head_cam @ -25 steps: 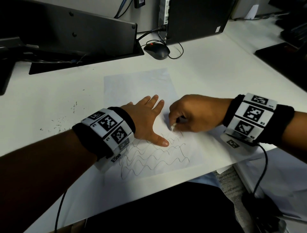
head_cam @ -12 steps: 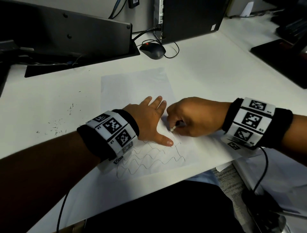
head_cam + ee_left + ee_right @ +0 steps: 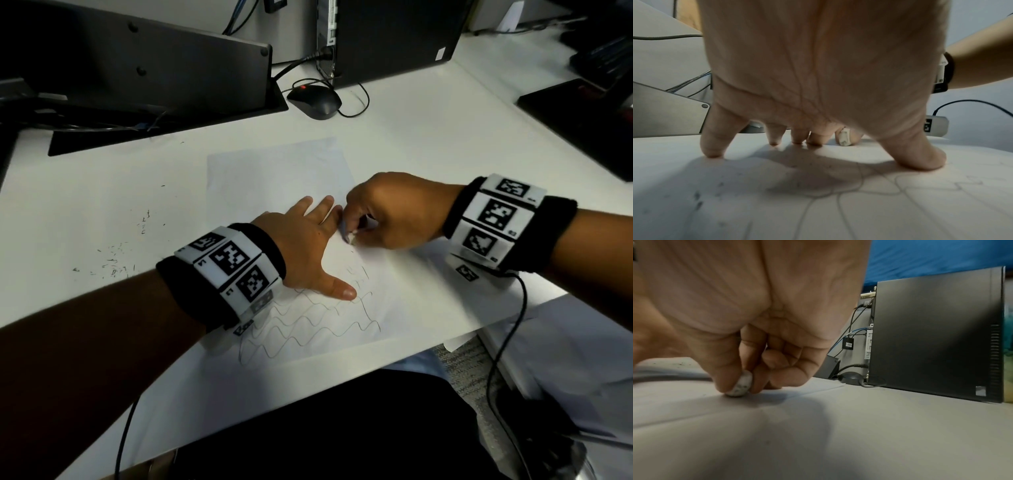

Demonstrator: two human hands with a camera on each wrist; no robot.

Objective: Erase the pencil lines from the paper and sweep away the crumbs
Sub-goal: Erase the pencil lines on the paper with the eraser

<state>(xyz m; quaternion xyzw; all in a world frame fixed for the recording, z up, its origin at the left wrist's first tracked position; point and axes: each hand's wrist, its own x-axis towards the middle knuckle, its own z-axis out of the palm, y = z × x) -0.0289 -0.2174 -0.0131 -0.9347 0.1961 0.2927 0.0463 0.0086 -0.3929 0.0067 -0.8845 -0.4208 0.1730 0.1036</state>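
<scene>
Paper, white sheet (image 3: 274,178), flat on white surface (image 3: 428,144) | left hand (image 3: 301,246) fingers (image 3: 712,146) splayed straight, pinning it against rubbing | right hand (image 3: 387,212) pinches small white eraser (image 3: 740,385) on page, beside wavy grey pencil lines (image 3: 308,325) | dark crumbs (image 3: 113,263) left, unswept

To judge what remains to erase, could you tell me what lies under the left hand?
The left hand presses the paper flat. Wavy pencil lines run under its thumb and wrist; whatever lies beneath the palm is covered.
</scene>
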